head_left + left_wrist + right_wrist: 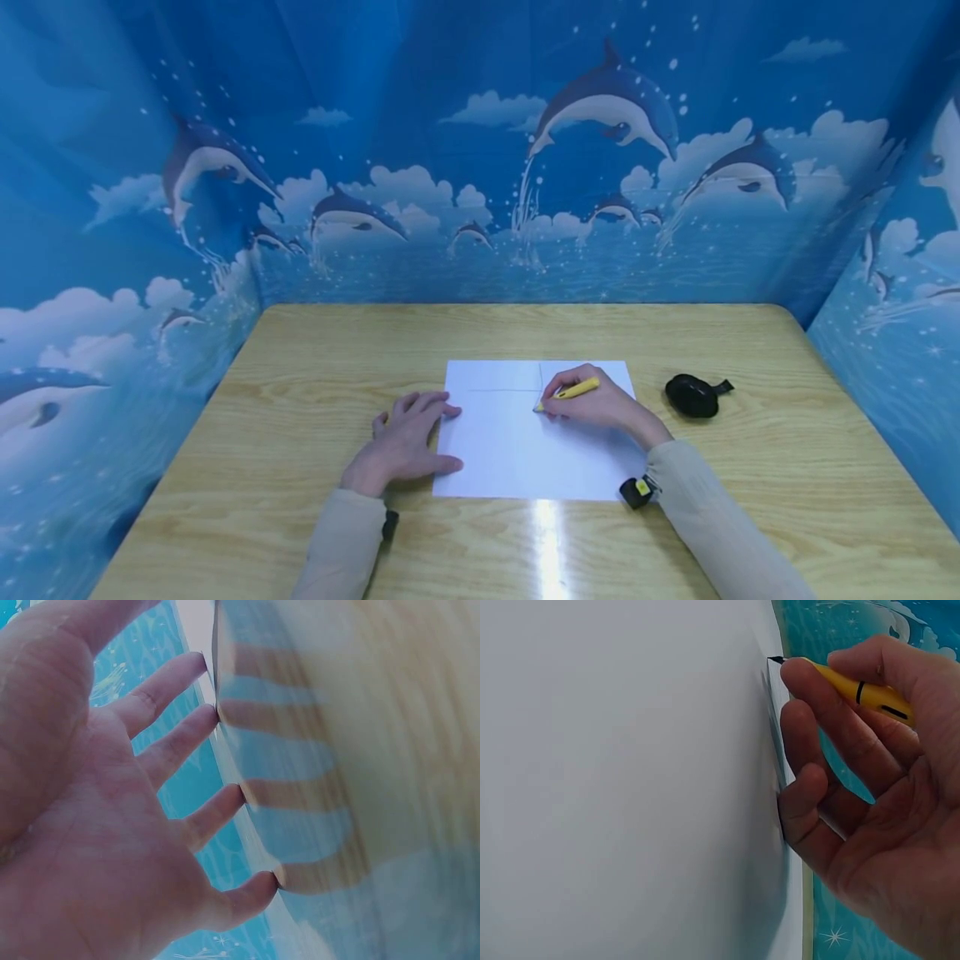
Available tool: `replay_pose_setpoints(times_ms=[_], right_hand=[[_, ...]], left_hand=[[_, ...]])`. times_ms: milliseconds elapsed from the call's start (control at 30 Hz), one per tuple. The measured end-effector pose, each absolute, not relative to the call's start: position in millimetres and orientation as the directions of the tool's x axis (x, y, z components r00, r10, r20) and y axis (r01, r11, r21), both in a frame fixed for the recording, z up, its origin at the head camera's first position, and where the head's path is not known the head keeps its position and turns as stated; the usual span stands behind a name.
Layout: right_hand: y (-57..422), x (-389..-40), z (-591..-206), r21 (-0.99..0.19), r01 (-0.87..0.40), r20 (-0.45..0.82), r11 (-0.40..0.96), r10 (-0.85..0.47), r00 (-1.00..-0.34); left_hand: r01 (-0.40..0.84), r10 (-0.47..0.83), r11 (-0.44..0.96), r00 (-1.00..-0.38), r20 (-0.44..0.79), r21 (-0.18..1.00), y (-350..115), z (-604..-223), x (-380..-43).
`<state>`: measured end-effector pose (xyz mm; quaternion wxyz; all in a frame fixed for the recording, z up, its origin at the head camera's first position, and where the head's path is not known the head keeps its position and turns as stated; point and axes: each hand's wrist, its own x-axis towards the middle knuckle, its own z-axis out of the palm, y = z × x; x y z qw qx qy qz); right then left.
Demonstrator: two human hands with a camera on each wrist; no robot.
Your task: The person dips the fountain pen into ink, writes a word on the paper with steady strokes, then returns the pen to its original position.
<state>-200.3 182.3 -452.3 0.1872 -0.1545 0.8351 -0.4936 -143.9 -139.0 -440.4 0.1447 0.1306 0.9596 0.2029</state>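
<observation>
A white sheet of paper [495, 450] lies on the table, with a thin horizontal line and a vertical line crossing in its upper part. My right hand [592, 406] pinches a yellow fountain pen [581, 388] between thumb and fingers, its tip at the paper right by the vertical line. In the right wrist view the pen's dark nib [777, 658] meets the sheet, and the other fingers of the right hand [870, 802] are curled under. My left hand [408, 442] is spread at the sheet's left edge, thumb and fingertips over it; the left wrist view shows its fingertips [268, 881] touching the tabletop.
The wooden table [300, 367] carries a small black rounded object [692, 396] with a narrow tab, right of the paper. A blue curtain with dolphins [420, 167] stands around the table's back and sides. Light glares on the tabletop below the sheet.
</observation>
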Motion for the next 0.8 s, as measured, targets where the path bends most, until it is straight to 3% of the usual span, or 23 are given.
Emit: replay_pose_setpoints(times_ms=[800], right_hand=[[176.6, -196.5, -454.6, -0.888, -0.132, -0.139, 0.441, -0.530, -0.837]], left_hand=[[0.179, 0.295, 0.890, -0.927, -0.232, 0.418, -138.3, -441.8, -144.3]])
